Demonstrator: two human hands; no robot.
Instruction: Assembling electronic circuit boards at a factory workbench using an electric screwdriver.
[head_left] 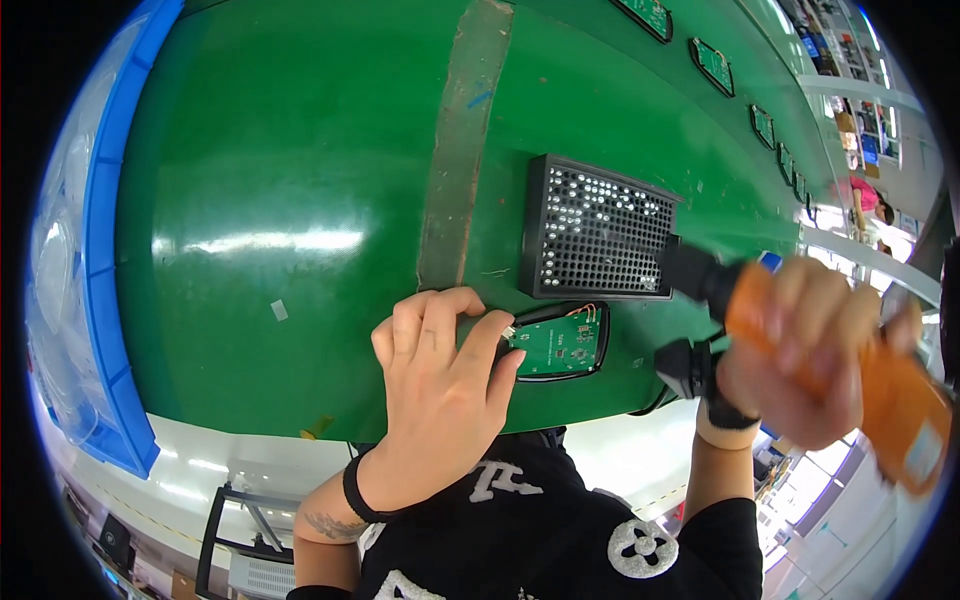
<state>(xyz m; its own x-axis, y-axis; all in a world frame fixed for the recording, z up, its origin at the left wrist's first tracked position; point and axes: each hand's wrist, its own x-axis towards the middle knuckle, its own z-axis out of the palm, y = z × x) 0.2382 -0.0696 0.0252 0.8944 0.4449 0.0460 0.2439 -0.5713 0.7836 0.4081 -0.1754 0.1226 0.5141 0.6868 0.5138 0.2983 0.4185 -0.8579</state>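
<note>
A green circuit board [557, 343] lies in an oval black housing near the table's front edge, with thin wires at its upper right. At its left end, the bent fingers of my left hand [440, 345] grip the edge between thumb and index finger. My right hand [800, 360] is wrapped round an orange power screwdriver [757, 303], raised at the right and smeared by motion. The tool's black nose points left, at the right edge of a black screw tray [600, 235]. Silvery screws fill some of the tray's holes, mostly at the far and left sides; its bit cannot be made out.
A long blue bin [108, 200] with clear plastic pieces runs along the left. More circuit boards [711, 66] stand in a row toward the far right. A black angular object [684, 368] is beside my right wrist. Another person in pink [866, 192] is in the right background.
</note>
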